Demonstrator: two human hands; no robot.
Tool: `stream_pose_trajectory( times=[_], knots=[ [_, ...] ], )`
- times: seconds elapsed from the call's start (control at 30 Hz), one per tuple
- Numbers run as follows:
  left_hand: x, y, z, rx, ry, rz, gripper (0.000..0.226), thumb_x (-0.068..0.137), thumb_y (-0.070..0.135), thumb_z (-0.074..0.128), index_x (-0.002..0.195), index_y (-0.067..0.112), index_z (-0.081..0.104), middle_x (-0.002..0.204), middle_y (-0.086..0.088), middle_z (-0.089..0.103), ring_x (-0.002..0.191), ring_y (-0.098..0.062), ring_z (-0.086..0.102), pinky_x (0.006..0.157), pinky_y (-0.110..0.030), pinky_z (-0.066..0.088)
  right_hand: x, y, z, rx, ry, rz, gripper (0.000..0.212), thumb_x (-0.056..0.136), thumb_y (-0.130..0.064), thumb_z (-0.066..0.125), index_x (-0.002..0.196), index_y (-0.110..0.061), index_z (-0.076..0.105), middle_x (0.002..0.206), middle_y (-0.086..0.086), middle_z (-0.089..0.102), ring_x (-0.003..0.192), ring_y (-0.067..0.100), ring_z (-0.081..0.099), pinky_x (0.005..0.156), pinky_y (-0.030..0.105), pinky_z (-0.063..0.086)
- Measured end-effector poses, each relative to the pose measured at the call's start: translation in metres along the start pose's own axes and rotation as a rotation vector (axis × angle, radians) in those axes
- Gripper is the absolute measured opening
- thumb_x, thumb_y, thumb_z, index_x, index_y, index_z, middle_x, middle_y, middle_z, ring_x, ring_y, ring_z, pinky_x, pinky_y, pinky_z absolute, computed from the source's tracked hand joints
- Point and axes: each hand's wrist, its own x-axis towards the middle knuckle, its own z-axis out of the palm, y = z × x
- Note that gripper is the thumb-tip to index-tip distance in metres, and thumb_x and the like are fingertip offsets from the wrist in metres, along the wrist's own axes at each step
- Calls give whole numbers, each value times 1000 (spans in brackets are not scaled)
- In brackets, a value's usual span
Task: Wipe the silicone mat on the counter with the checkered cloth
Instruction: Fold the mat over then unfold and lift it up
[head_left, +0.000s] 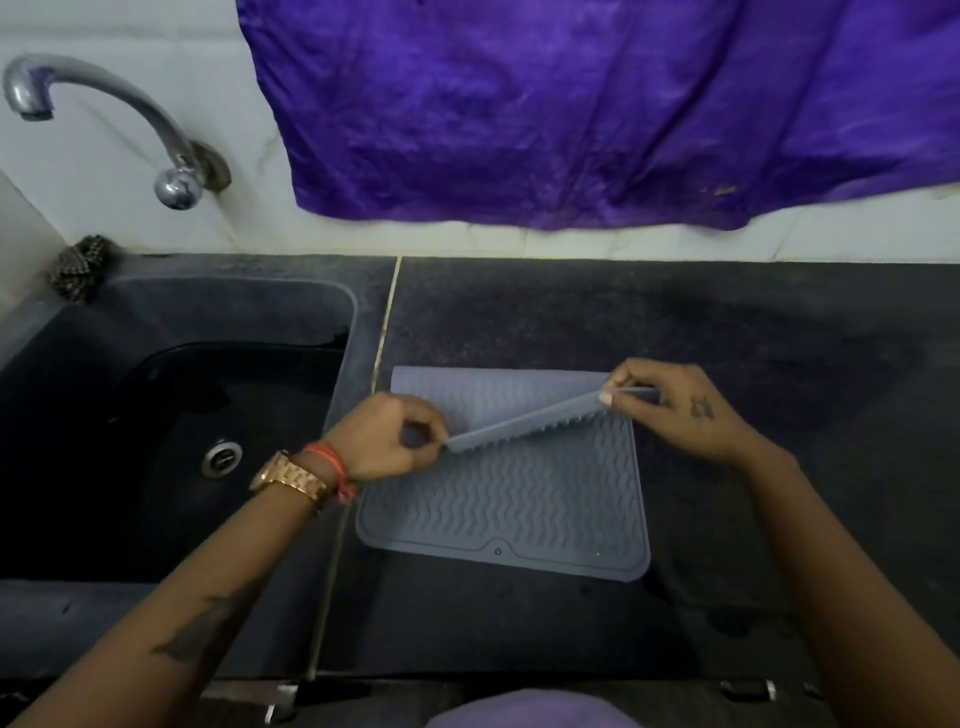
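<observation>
Holding: both hands pinch the far edge of the silicone mat (514, 499), folded back toward the person; a ridged strip runs diagonally btwn the two grips.
Left hand: left hand (387, 441) at strip's lower-left end; thumb + fingertips curled, pinching the mat corner. Gold watch (288, 475) and orange thread on that wrist.
Right hand: right hand (675, 402) at strip's upper-right end, thumb on top, fingers under, pinching the edge; other fingers tucked.
Mat location: grey, wavy-ridged, on the dark counter (753, 364), just right of the sink (171, 415); near half lies flat, far part lifted and doubled over.
Cloth: checkered cloth not visible anywhere in view. A purple fabric (597, 114) hangs on the wall behind, not checkered.
Step in hand (judgement): looks like laying out or flipping the mat prior to wiping; wiping itself not begun.
Doing it well: keep both pinches level so the flap doesn't twist; lay far edge down w/o creases, ridged side up; press corners flat so it won't slide on the counter.
Next needs: one hand free to fetch the cloth, other hand pinning the mat; wipe along the ridges, not across, so grooves get cleaned.
Risk: soft silicone, floppy; may spring back or skid toward the sink if released unevenly.
Other: tap (104, 114) over the sink, scrubber (80, 267) at its back corner.
</observation>
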Motion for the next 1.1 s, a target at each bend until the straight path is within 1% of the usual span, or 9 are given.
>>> stream_pose_trajectory(
  times=[0.1, 0.23, 0.43, 0.57, 0.63, 0.7, 0.77, 0.93, 1.1],
  knots=[
    [22, 3, -32, -41, 132, 14, 10, 80, 11, 65, 88, 15, 69, 91, 4, 67, 87, -10, 63, 83, -23, 49, 34, 1, -15, 16, 101, -30, 5, 86, -25, 63, 83, -23, 67, 85, -14, 67, 81, -9, 59, 72, 2, 41],
    [69, -1, -72, -80, 255, -20, 12, 86, 13, 61, 95, 9, 67, 93, -7, 67, 87, -19, 63, 81, -32, 49, 86, 13, -29, 86, 246, -16, 2, 84, -26, 66, 83, -25, 67, 84, -18, 65, 79, -20, 55, 74, -3, 37],
    [154, -24, -88, -238, 395, -172, 18, 83, 9, 66, 97, 1, 70, 99, -16, 70, 93, -24, 62, 88, -35, 49, 153, 51, -32, 223, 379, 126, 7, 79, -28, 71, 84, -24, 70, 91, -6, 68, 88, 6, 60, 80, 22, 47],
    [200, -53, -77, -346, 386, -307, 22, 81, 3, 65, 102, -1, 67, 107, -21, 68, 91, -17, 58, 87, -28, 47, 181, 87, -18, 297, 414, 225, 4, 77, -25, 73, 80, -27, 71, 88, -6, 71, 81, 2, 62, 70, 13, 49],
    [214, -72, -63, -422, 386, -437, 29, 83, 2, 63, 111, -2, 62, 116, -21, 64, 97, -16, 55, 93, -24, 42, 191, 107, -6, 320, 411, 281, 12, 79, -23, 72, 91, -22, 71, 101, 3, 71, 86, 4, 62, 75, 13, 50],
    [218, -89, -47, -399, 322, -567, 35, 84, 10, 64, 117, 0, 60, 120, -18, 62, 104, -18, 56, 96, -25, 39, 193, 124, 7, 307, 376, 377, 29, 81, -21, 70, 109, -14, 66, 115, 9, 65, 98, 15, 60, 88, 27, 50],
    [218, -101, -34, -335, 299, -633, 37, 84, 18, 66, 117, 3, 61, 119, -16, 64, 112, -26, 57, 95, -28, 41, 190, 137, 19, 283, 391, 465, 44, 80, -20, 71, 120, -9, 58, 118, 11, 62, 102, 20, 58, 90, 30, 47],
    [207, -107, -24, -267, 375, -742, 11, 79, 17, 66, 83, 8, 71, 78, -7, 66, 83, -21, 60, 67, -22, 43, 179, 142, 34, 77, 527, 636, 47, 80, -27, 71, 120, -7, 57, 108, 17, 67, 88, 27, 63, 73, 29, 48],
    [197, -103, -29, -287, 427, -745, 15, 81, 17, 66, 89, 5, 70, 83, -8, 66, 75, -16, 57, 68, -22, 43, 174, 129, 33, 62, 591, 536, 30, 81, -17, 70, 108, -6, 64, 97, 16, 70, 72, 21, 60, 64, 25, 48]
  ],
)
